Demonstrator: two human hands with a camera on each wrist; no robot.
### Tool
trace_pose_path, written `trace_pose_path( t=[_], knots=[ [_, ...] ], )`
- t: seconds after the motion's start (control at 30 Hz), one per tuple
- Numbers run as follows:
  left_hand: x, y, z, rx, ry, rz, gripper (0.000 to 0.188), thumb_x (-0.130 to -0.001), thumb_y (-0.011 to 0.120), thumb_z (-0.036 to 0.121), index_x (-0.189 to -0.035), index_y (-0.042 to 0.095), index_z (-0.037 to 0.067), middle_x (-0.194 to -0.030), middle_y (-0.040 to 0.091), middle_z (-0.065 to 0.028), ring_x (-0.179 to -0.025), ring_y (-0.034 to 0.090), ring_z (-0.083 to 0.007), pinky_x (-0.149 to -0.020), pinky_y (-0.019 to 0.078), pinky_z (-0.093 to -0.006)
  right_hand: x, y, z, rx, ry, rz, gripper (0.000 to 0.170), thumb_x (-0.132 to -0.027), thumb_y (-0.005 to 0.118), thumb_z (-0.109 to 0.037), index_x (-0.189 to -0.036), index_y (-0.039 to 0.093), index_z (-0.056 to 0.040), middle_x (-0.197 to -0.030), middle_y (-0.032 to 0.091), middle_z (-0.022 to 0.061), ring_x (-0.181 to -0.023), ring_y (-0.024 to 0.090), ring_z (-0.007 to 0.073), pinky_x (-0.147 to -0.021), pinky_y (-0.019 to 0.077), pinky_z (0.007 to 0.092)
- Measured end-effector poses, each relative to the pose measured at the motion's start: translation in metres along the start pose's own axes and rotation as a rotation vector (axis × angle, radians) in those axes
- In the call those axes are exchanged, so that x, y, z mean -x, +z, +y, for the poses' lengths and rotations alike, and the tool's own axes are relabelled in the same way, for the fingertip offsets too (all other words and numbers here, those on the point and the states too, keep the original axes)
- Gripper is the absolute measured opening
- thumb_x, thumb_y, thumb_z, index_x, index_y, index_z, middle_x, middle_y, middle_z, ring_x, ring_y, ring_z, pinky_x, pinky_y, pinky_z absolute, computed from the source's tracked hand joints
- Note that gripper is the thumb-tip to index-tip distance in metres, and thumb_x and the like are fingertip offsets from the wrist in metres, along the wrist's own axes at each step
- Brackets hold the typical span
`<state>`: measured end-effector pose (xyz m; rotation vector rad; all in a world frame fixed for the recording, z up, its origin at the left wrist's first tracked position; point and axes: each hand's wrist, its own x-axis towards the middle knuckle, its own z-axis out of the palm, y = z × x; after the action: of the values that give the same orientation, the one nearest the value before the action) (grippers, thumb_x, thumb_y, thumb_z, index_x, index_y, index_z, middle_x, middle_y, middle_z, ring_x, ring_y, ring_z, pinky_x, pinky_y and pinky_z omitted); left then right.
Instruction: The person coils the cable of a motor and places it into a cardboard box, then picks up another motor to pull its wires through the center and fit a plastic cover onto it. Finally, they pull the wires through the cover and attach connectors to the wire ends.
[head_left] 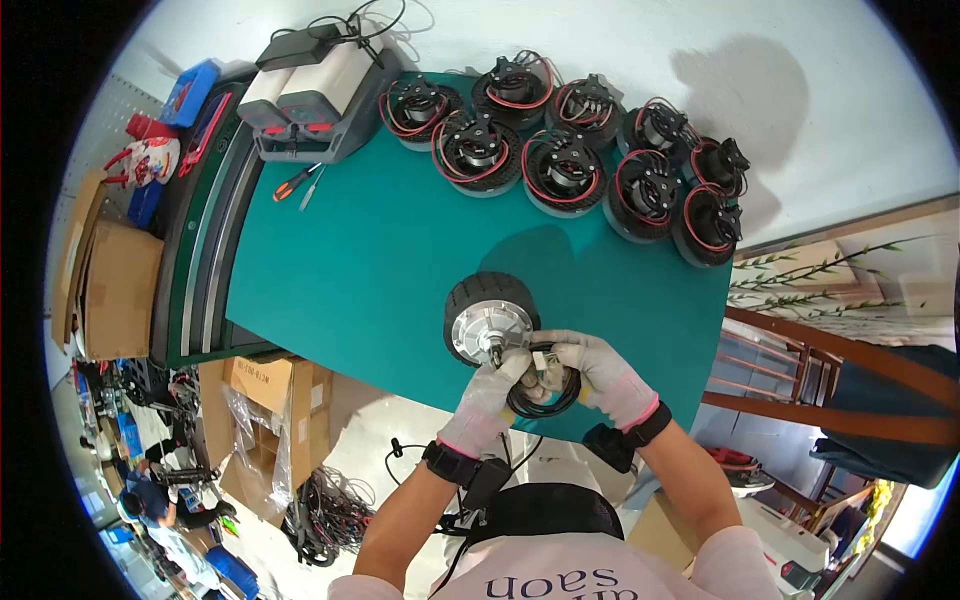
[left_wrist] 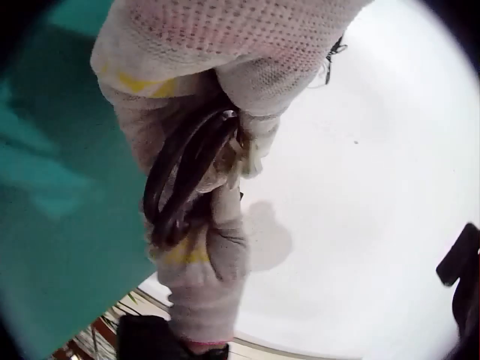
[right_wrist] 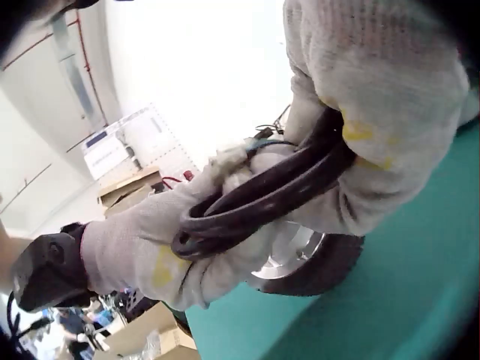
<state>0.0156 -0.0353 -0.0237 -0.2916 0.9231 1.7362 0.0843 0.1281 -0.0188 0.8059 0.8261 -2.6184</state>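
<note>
Head view: the looped coil of thick black cable (head_left: 545, 410) lies between the left hand in a pale knit glove (head_left: 490, 395) and the right hand in a matching glove (head_left: 608, 377), directly at the fingers of both; its loop hangs on the person's side of the small wheel with black tyre and silver metal hub (head_left: 490, 322). The left hand is the nearer to this wheel (whether it touches the axle cannot be told), and a small white plastic connector (head_left: 541, 362) shows between the hands. Left wrist view: the coil appears edge-on as a narrow loop, its long axis running from one hand to the other; the fingers of both hands are curled round its ends, a grip that the head view partly hides. Right wrist view: the strands run side by side, slanting between the two gripping hands, and the wheel's tyre appears behind them above the green tabletop (right_wrist: 375, 300); the pale piece beside the left fingers is probably the connector, though blur leaves this uncertain.
</note>
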Motion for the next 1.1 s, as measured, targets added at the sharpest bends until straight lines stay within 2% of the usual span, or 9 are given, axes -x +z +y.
trace_pose_path(
  t=[0.1, 0.2, 0.4, 0.73, 0.87, 0.97, 1.0, 1.07, 1.1],
  knots=[
    [-0.001, 0.002, 0.003, 0.158, -0.089, -0.023, 0.026, -0.091, 0.054, 0.027, -0.103, 0.053, 0.003, -0.088, 0.057, -0.0033, -0.074, 0.056, -0.0105, -0.067, 0.0507, -0.0245, 0.004, 0.003, 0.006, -0.168, -0.073, -0.154, 0.032, -0.091, 0.047, -0.010, -0.119, 0.047, 0.0048, -0.102, 0.058, 0.0116, -0.083, 0.060, 0.0160, -0.076, 0.0508, 0.0273],
    [0.004, 0.019, 0.014, 0.201, -0.139, 0.078, 0.023, -0.093, 0.050, 0.026, -0.100, 0.052, 0.005, -0.077, 0.051, 0.0012, -0.062, 0.049, -0.0048, -0.058, 0.0492, -0.0191, 0.017, 0.028, -0.004, -0.072, -0.064, 0.094, 0.036, -0.091, 0.051, -0.016, -0.119, 0.046, 0.0050, -0.099, 0.058, 0.0100, -0.083, 0.059, 0.0151, -0.079, 0.0498, 0.0287],
    [-0.003, 0.003, 0.007, 0.352, -0.200, 0.018, 0.023, -0.093, 0.050, 0.029, -0.092, 0.053, 0.007, -0.069, 0.041, 0.0047, -0.054, 0.043, -0.0047, -0.062, 0.0503, -0.0254, 0.032, 0.024, -0.012, 0.784, -0.281, 0.229, 0.041, -0.091, 0.050, -0.017, -0.124, 0.043, 0.0060, -0.101, 0.056, 0.0083, -0.084, 0.054, 0.0139, -0.083, 0.0473, 0.0279],
    [0.008, -0.007, 0.025, 0.311, -0.235, -0.049, 0.049, -0.094, 0.037, 0.043, -0.114, 0.049, -0.001, -0.108, 0.055, -0.0141, -0.096, 0.055, -0.0217, -0.087, 0.0469, -0.0344, 0.032, 0.031, 0.000, -0.070, -0.257, 0.222, 0.042, -0.088, 0.047, -0.002, -0.127, 0.037, 0.0068, -0.107, 0.056, 0.0147, -0.094, 0.059, 0.0199, -0.077, 0.0527, 0.0263],
    [0.015, -0.035, 0.067, -0.511, -0.132, 0.079, 0.056, -0.087, 0.054, 0.042, -0.110, 0.046, -0.009, -0.095, 0.057, -0.0198, -0.083, 0.059, -0.0229, -0.075, 0.0506, -0.0351, 0.035, 0.038, -0.005, -0.057, -0.296, 0.252, 0.041, -0.087, 0.049, -0.002, -0.125, 0.036, 0.0088, -0.107, 0.056, 0.0156, -0.090, 0.061, 0.0198, -0.077, 0.0535, 0.0262],
    [0.006, -0.001, 0.088, -1.117, 0.472, 0.122, 0.058, -0.074, 0.069, 0.025, -0.117, 0.044, -0.004, -0.095, 0.059, -0.0173, -0.085, 0.061, -0.0260, -0.073, 0.0503, -0.0347, 0.034, 0.041, -0.007, 0.004, -0.322, 0.256, 0.041, -0.087, 0.049, -0.003, -0.125, 0.037, 0.0099, -0.106, 0.056, 0.0149, -0.088, 0.061, 0.0190, -0.077, 0.0532, 0.0261],
    [0.006, 0.016, 0.088, -1.117, 0.472, 0.123, 0.058, -0.074, 0.069, 0.025, -0.117, 0.044, -0.004, -0.095, 0.059, -0.0173, -0.085, 0.061, -0.0260, -0.073, 0.0503, -0.0347, 0.034, 0.044, -0.008, 0.004, -0.322, 0.256, 0.041, -0.087, 0.049, -0.003, -0.125, 0.037, 0.0099, -0.106, 0.056, 0.0149, -0.088, 0.061, 0.0190, -0.077, 0.0532, 0.0261],
    [0.009, 0.051, 0.090, -1.768, 0.827, -0.075, 0.061, -0.071, 0.070, 0.027, -0.118, 0.045, -0.001, -0.093, 0.060, -0.0193, -0.087, 0.061, -0.0307, -0.074, 0.0490, -0.0375, 0.035, 0.050, -0.010, 0.025, -0.323, 0.254, 0.041, -0.087, 0.051, -0.003, -0.123, 0.039, 0.0111, -0.106, 0.056, 0.0142, -0.088, 0.061, 0.0182, -0.076, 0.0526, 0.0254],
    [0.012, 0.066, 0.096, -1.831, 0.383, -0.139, 0.053, -0.077, 0.060, 0.021, -0.122, 0.043, -0.002, -0.101, 0.059, -0.0201, -0.098, 0.055, -0.0357, -0.084, 0.0436, -0.0394, 0.036, 0.053, -0.010, 0.026, -0.323, 0.254, 0.041, -0.087, 0.051, -0.003, -0.123, 0.039, 0.0111, -0.106, 0.056, 0.0142, -0.088, 0.061, 0.0182, -0.076, 0.0526, 0.0254]
  ],
)
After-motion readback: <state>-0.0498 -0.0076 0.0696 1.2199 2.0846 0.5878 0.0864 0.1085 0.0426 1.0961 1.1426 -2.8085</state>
